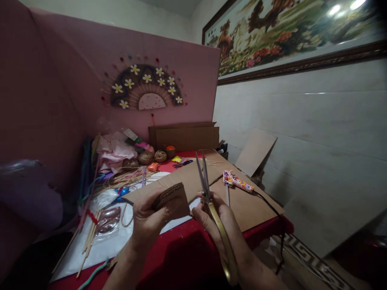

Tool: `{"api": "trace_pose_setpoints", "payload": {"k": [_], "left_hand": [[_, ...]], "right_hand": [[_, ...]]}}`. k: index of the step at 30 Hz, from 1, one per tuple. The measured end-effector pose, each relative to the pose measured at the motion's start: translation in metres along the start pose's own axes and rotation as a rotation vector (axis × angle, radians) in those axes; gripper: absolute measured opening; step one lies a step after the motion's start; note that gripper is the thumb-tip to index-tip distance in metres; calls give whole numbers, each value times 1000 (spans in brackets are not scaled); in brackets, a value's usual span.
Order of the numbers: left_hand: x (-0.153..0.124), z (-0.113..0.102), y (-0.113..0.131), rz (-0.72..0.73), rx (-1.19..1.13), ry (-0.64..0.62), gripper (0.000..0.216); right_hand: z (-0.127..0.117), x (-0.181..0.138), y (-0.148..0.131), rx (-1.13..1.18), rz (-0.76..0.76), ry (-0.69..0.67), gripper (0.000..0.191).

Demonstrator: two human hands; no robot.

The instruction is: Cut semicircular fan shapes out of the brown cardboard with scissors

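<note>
Left hand (pixel 148 221) pinches a small cardboard piece (pixel 178 203) above the near part of the counter (pixel 184 249), thumb across the near face, other fingers mostly hidden behind. Its corrugated edge faces up; the grip at one end seems meant to leave the other end free.

Right hand (pixel 222 221) is closed round the scissors (pixel 215 215) near the pivot, handles running back along the wrist. Blades point up and away, slightly parted, apart from the cardboard; this hold looks suited to steadying rather than cutting. Whether any finger sits in a loop, cannot tell.

Glue gun (pixel 238 183) lies on a cardboard sheet (pixel 256 207) to the right, likely for easy reach. Twine balls (pixel 160 156) sit at the back, presumably out of the way.

Pose: both forearms enter from below, wrists raised off the counter, hands near each other but not touching.
</note>
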State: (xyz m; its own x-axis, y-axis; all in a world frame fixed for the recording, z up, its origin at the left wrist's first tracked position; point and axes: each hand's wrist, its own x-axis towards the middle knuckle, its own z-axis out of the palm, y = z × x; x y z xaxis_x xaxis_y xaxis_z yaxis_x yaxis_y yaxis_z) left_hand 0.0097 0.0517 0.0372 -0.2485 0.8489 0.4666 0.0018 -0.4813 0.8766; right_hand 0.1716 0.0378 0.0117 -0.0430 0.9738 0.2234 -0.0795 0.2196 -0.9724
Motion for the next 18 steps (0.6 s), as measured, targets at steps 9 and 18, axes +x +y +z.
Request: {"api": "trace_pose_setpoints", "payload": {"k": [9, 18], "left_hand": [[-1, 11, 6, 180, -10, 1, 9], [6, -1, -13, 515, 239, -113, 36]], "right_hand": [[4, 0, 8, 83, 49, 32, 52], [3, -10, -11, 274, 121, -77, 49]]}}
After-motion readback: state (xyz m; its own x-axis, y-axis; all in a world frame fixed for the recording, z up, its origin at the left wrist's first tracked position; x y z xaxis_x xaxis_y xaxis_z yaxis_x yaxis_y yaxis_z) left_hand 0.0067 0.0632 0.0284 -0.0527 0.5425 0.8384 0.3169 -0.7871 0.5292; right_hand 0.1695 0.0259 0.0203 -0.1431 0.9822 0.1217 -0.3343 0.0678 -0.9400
